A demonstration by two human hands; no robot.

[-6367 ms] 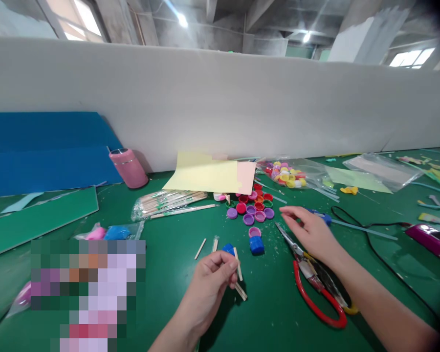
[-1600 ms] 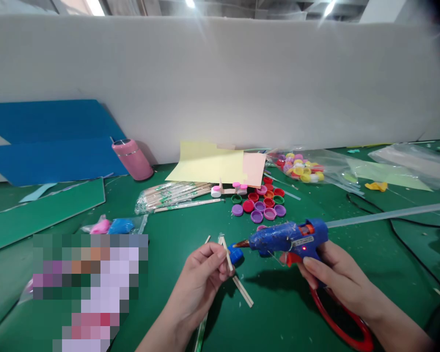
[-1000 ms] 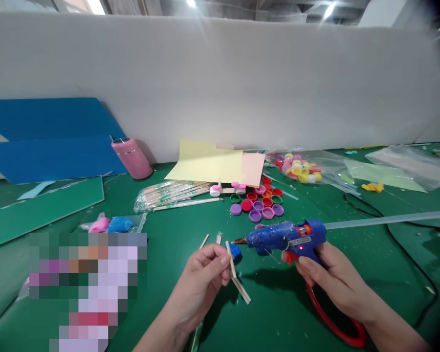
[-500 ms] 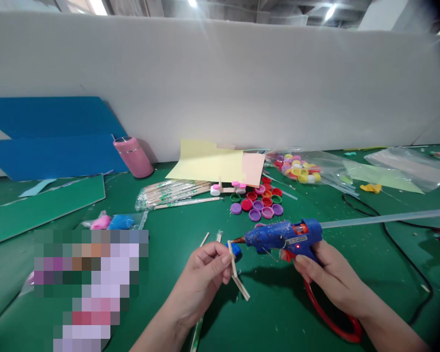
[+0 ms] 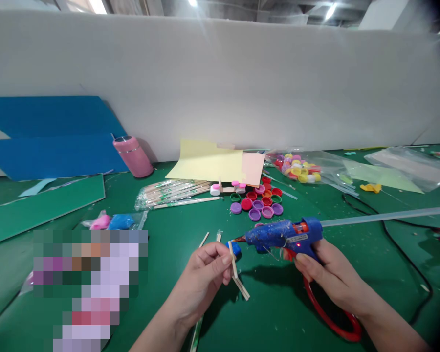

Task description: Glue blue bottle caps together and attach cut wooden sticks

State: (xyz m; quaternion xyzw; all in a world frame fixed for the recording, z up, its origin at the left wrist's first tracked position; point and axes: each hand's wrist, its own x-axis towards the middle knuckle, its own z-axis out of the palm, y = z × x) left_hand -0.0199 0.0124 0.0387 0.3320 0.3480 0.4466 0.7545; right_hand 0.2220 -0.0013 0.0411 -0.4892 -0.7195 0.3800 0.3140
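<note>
My left hand (image 5: 208, 276) pinches a short, pale wooden stick (image 5: 233, 261) between thumb and fingers. In my right hand (image 5: 332, 276) is a blue hot glue gun (image 5: 284, 235) with a small red light lit on its side. Its nozzle points left, at or very near the upper end of the stick; whether they touch I cannot tell. A long clear glue stick (image 5: 385, 216) juts from the gun's rear. Beyond the stick sits a blue cap (image 5: 236, 249), partly hidden. More short sticks (image 5: 242, 288) lie just below my left fingers.
Behind my hands are loose bottle caps (image 5: 257, 205), a bag of wooden sticks (image 5: 174, 192), yellow paper (image 5: 207, 164) and a bag of caps (image 5: 300, 168). A pink tumbler (image 5: 134, 156) stands by the white partition (image 5: 220, 88). A black cord (image 5: 399, 259) runs at right.
Both hands keep almost the same place. The glue gun has shifted very slightly, its nozzle staying at the stick's upper end.
</note>
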